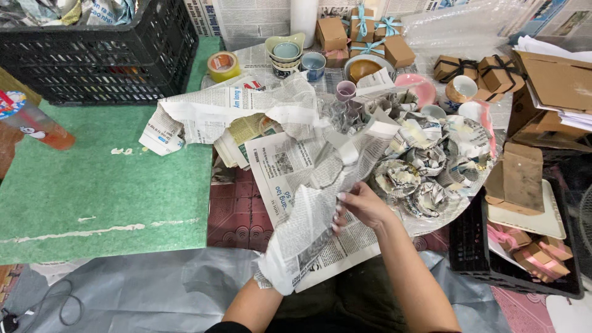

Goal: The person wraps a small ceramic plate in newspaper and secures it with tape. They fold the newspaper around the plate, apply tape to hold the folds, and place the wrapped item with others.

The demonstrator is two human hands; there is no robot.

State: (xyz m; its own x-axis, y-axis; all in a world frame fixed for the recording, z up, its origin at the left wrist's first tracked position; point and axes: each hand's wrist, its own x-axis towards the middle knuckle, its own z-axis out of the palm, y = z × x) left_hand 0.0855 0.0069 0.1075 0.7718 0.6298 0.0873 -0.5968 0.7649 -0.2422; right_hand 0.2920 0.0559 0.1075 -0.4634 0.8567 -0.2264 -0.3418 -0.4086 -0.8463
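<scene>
Two bare hands low in the centre of the frame, both busy with one crumpled newspaper sheet (314, 203). Right hand (361, 206) closed over a fold of it at mid-frame, fingers curled tight, apparently pinching the paper in. Left hand (274, 277) hidden inside the lower end of the sheet, wrapped over by the paper; grip not visible, so cannot tell how far closed. Whatever sits within the wrap equally hidden.

Just under the sheet, flat newspaper pages (277, 166) spread as a working pad over red patterned tiles (231, 216). To the right, touching one another, a heap of paper-wrapped bundles (425, 166) on clear plastic film, likely parked close for easy reach. Lower right, a black tray (468, 259) with small kraft boxes tied in pink ribbon (536, 256). Left, a green mat (105, 185).

Farther up, a stack of small cups and bowls (287, 55) at top centre, unwrapped, near a roll of tape (222, 65). Beyond, kraft boxes with blue ribbon (364, 31). Upper left, a black plastic crate (98, 49).
</scene>
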